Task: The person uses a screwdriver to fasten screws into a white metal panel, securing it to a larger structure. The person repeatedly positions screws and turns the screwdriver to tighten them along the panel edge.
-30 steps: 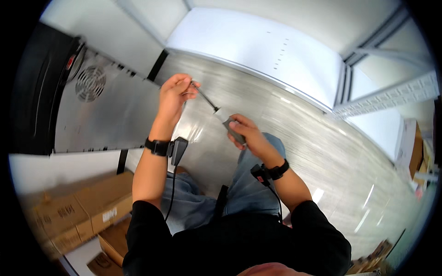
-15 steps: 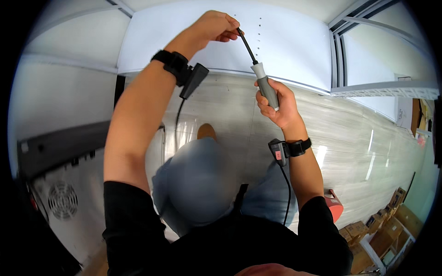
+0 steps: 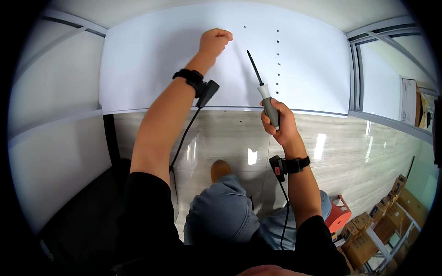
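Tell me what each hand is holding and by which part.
The right hand holds a screwdriver by its grey handle, shaft pointing up toward the white panel. The left hand is closed in a fist against the panel; whether it holds anything cannot be told.

I see short black sleeves ending above bare forearms, and faded blue jeans over the knees. Each wrist carries a black strap: the left wrist unit (image 3: 201,87) trails a thin black cable, and the right wrist unit (image 3: 282,165) shows a red mark.
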Motion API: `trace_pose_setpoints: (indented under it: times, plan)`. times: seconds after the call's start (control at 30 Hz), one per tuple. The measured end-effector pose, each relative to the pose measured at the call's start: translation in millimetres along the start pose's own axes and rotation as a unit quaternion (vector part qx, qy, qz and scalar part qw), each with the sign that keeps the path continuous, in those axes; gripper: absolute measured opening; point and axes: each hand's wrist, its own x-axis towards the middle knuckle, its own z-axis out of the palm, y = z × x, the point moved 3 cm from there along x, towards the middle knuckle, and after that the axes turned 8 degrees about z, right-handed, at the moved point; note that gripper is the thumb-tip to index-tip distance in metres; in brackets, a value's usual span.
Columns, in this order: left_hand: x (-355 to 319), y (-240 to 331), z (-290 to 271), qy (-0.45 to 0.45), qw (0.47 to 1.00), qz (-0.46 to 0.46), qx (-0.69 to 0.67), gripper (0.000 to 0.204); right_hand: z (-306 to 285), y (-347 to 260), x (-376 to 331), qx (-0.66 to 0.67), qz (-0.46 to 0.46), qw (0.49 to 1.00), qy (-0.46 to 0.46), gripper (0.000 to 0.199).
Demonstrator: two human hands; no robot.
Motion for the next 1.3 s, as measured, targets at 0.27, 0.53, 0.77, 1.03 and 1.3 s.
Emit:
trace_pose_setpoints:
  times: [0.27,0.53,0.77,1.03,1.3]
  plan:
    - [33.0,-26.5,42.2,0.105,0.905,0.261,0.319,0.006,-9.5,12.6,20.6,0.021,-0.022,0.997,0.075,0.032]
    - [31.1,-39.5,53.6,0.128,0.862,0.323,0.370,0.009,-14.1,11.5,6.6,0.032,-0.033,0.993,0.105,0.032]
    - [19.6,-38.9,51.5,0.092,0.879,0.280,0.374,0.016,-28.0,3.9,-19.1,0.028,-0.044,0.997,0.059,0.033]
    - [-83.7,14.0,36.5,0.057,0.982,0.119,0.135,0.019,-14.4,-23.5,-36.7,-0.053,0.019,0.997,-0.046,0.027]
    - [-261.8,177.7,32.7,0.197,0.979,-0.052,0.020,0.030,32.4,-26.6,-104.9,-0.137,0.074,0.942,-0.299,0.031]
